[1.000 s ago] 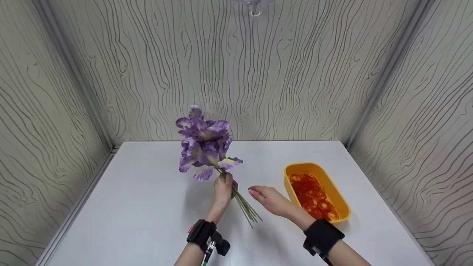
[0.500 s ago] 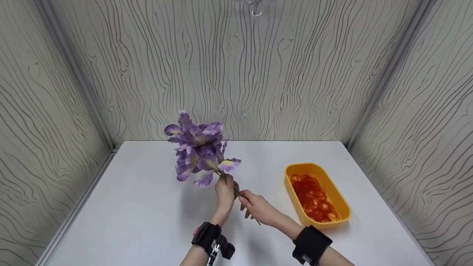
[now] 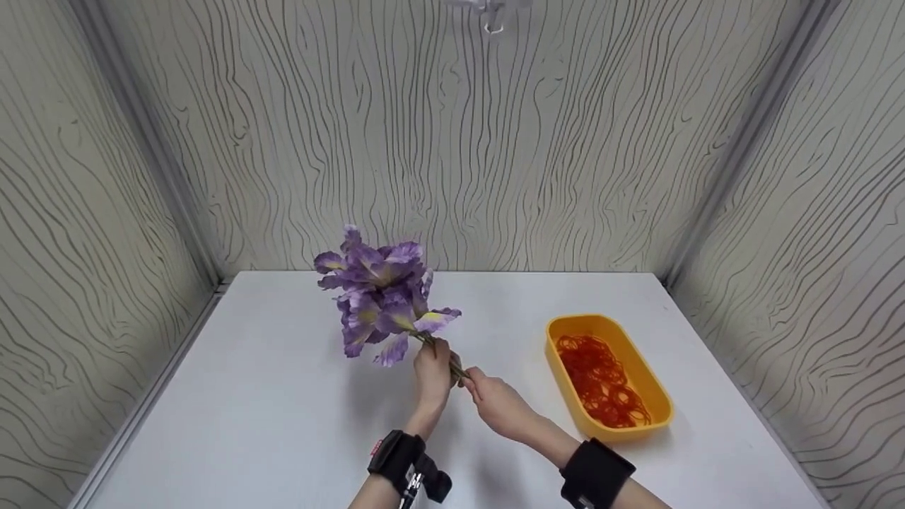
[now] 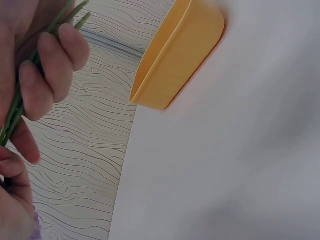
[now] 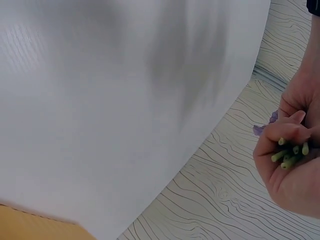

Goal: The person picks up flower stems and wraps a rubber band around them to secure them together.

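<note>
A bunch of purple artificial irises point(image 3: 385, 290) is held above the white table, blooms tilted to the upper left in the head view. Just below the blooms, my left hand point(image 3: 433, 371) grips the stems. Lower down, my right hand point(image 3: 500, 404) has its fingers curled round the same green stems point(image 4: 17, 102), as the left wrist view shows. Cut stem ends point(image 5: 290, 154) poke out of the right fist in the right wrist view. Parts of the stems are hidden inside both hands.
On the right of the white table point(image 3: 269, 396) stands a yellow tub point(image 3: 645, 378) holding a heap of red rubber bands point(image 3: 601, 382). Wood-grain patterned walls point(image 3: 438, 141) enclose the table at the back and sides. Black straps with cameras sit on both wrists.
My right hand has come left from beside the tub and taken hold of the stems below the left hand. The blooms have shifted slightly left and down.
</note>
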`<state>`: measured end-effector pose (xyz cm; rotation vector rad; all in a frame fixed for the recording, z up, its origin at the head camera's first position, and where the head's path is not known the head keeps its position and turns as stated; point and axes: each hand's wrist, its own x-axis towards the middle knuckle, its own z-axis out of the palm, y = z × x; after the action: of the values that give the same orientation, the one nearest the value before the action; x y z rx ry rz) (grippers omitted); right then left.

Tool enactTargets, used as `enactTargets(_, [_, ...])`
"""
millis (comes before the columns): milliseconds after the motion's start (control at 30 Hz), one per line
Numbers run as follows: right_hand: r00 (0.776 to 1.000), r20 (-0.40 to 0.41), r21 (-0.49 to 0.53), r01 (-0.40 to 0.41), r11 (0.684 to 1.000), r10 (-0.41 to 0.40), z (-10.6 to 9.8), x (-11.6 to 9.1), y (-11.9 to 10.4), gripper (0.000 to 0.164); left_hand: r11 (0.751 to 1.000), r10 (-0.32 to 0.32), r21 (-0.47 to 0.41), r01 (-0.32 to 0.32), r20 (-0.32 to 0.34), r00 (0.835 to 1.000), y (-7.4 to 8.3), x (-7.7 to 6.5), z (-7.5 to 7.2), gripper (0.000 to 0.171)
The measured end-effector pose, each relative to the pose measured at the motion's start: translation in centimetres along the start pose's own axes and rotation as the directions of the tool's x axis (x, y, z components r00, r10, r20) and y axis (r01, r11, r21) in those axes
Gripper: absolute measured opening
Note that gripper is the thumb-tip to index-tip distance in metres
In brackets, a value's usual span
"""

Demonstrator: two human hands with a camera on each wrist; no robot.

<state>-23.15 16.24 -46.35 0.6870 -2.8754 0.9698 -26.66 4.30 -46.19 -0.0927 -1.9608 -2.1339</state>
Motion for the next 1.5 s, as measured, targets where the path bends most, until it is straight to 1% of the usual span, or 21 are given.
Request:
enactTargets(67, [1.000,-0.002,-0.016,-0.002,1.000,0.002,-0.1,-0.1,-0.1,0.014,1.000,-0.003,0.008,0.003,-0.003,1.000,-0.1,0.0,0.0,0.034])
enactTargets(267, [1.000,-0.016,-0.056,0.016,0.998,-0.017,-0.4,-0.2,-0.1,0.009,0.999,-0.020,0.044,0.020,-0.018,1.000,-2.4,0.9,0.1,0.036])
enactTargets(367, [0.998,-0.028,-0.079,0.045,0.996,-0.047,-0.6,-0.2,0.0,0.009,0.999,-0.028,0.036,0.028,-0.007,1.000,-2.7,1.1,0.0,0.038])
enactTargets(467, [0.998,-0.025,-0.071,0.053,0.996,-0.054,-0.9,-0.2,0.1,0.010,0.997,-0.071,0.008,0.071,0.032,0.997,-2.5,1.1,-0.3,0.038])
enactTargets(533, [0.999,-0.019,-0.055,0.044,0.998,-0.045,-1.1,-0.2,0.2,0.011,0.995,-0.100,-0.010,0.102,0.084,0.991,-2.1,1.0,-0.5,0.037])
enactTargets(600, [1.000,-0.011,-0.029,0.024,0.999,-0.024,-1.4,-0.2,0.3,0.013,0.992,-0.116,-0.025,0.121,0.148,0.982,-1.1,0.8,-0.7,0.036])
enactTargets(633, [1.000,-0.004,-0.014,0.012,1.000,-0.012,-1.5,-0.2,0.4,0.013,0.991,-0.122,-0.037,0.131,0.184,0.975,-0.5,0.6,-0.9,0.036])
enactTargets(700, [1.000,0.018,0.011,-0.009,1.000,0.009,-1.8,-0.2,0.5,0.014,0.985,-0.134,-0.070,0.158,0.262,0.956,0.4,0.3,-1.2,0.037])
enactTargets(767, [0.999,0.048,0.039,-0.021,0.999,0.019,-2.0,-0.2,0.6,0.015,0.978,-0.141,-0.103,0.183,0.326,0.935,0.2,0.2,-1.3,0.038])
enactTargets(833, [0.997,0.079,0.057,-0.015,0.998,0.010,-2.2,-0.3,0.8,0.016,0.968,-0.149,-0.129,0.214,0.386,0.910,-0.8,0.4,-1.5,0.039])
enactTargets(933, [0.992,0.122,0.091,0.005,0.996,-0.016,-2.5,-0.4,1.0,0.017,0.960,-0.145,-0.143,0.242,0.488,0.861,-2.4,0.8,-1.6,0.032])
enactTargets(1033, [0.987,0.152,0.113,0.030,0.993,-0.047,-2.7,-0.4,1.3,0.018,0.958,-0.127,-0.138,0.253,0.585,0.801,-2.4,0.8,-1.8,0.028])
enactTargets(1067, [0.986,0.161,0.121,0.031,0.992,-0.050,-2.7,-0.5,1.3,0.019,0.961,-0.117,-0.131,0.245,0.607,0.786,-2.4,0.8,-1.9,0.027])
enactTargets(1100, [0.984,0.167,0.124,0.034,0.992,-0.055,-2.7,-0.5,1.3,0.019,0.964,-0.108,-0.127,0.234,0.619,0.778,-2.4,0.8,-2.0,0.027])
enactTargets(1133, [0.983,0.171,0.122,0.040,0.992,-0.061,-2.7,-0.5,1.4,0.019,0.967,-0.097,-0.126,0.222,0.624,0.775,-2.4,0.8,-2.0,0.028])
enactTargets(1167, [0.983,0.171,0.116,0.048,0.992,-0.067,-2.7,-0.5,1.3,0.019,0.970,-0.091,-0.121,0.209,0.620,0.779,-2.4,0.8,-2.1,0.029])
enactTargets(1267, [0.984,0.160,0.082,0.059,0.995,-0.072,-2.7,-0.4,1.2,0.018,0.982,-0.081,-0.095,0.166,0.582,0.809,-2.4,0.7,-2.1,0.031])
enactTargets(1367, [0.987,0.141,0.042,0.075,0.996,-0.080,-2.6,-0.3,1.0,0.018,0.986,-0.083,-0.079,0.149,0.540,0.837,-2.3,0.6,-2.0,0.034])
enactTargets(1400, [0.987,0.139,0.035,0.076,0.996,-0.080,-2.5,-0.3,1.0,0.017,0.986,-0.085,-0.079,0.149,0.531,0.843,-2.2,0.5,-2.0,0.034])
enactTargets(1433, [0.987,0.138,0.028,0.077,0.997,-0.080,-2.5,-0.3,1.0,0.017,0.986,-0.085,-0.081,0.149,0.524,0.847,-1.9,0.4,-2.0,0.035])
enactTargets(1500, [0.987,0.141,0.027,0.074,0.997,-0.077,-2.5,-0.3,1.0,0.017,0.985,-0.093,-0.077,0.155,0.520,0.849,-1.3,0.1,-2.1,0.035])
